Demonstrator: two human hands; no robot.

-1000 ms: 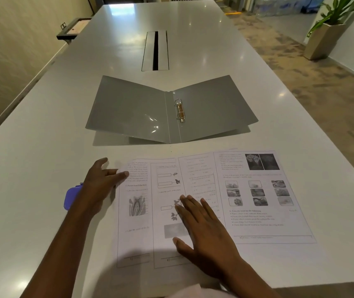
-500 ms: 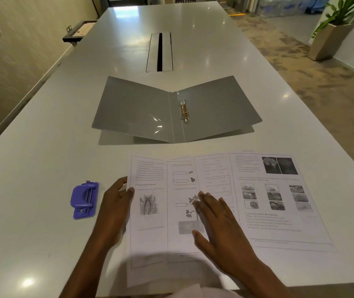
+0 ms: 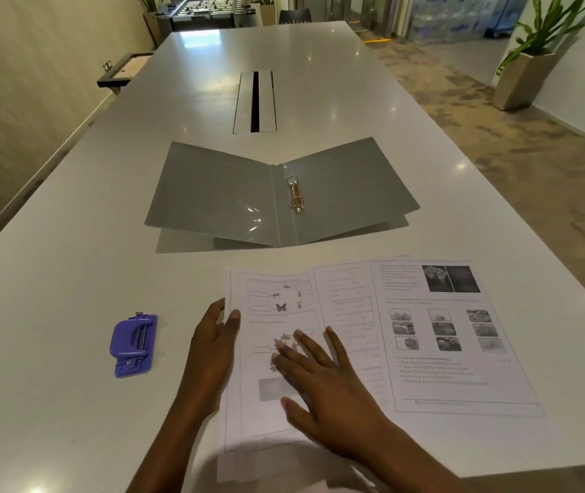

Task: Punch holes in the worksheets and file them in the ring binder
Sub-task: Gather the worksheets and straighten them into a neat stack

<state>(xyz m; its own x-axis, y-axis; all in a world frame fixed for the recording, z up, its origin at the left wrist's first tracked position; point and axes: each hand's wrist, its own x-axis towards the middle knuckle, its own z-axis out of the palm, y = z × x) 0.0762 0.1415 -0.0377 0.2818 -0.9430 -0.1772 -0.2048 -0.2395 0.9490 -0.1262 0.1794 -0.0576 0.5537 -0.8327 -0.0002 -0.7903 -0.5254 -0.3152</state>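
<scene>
The long white tabletop (image 3: 70,279) carries a grey ring binder (image 3: 213,193) lying open toward its middle, metal rings (image 3: 295,194) upright along the spine, and nearer the front edge a fanned spread of printed worksheets (image 3: 461,336), overlapping one another. The right hand (image 3: 323,389) lies flat on the leftmost sheets with its fingers (image 3: 335,345) spread, while the left hand (image 3: 213,343) meets the left edge of that stack, thumb on top of the paper and fingers beside or under the edge. A small purple hole punch (image 3: 134,345) sits apart to the left of the left hand, near the front edge.
</scene>
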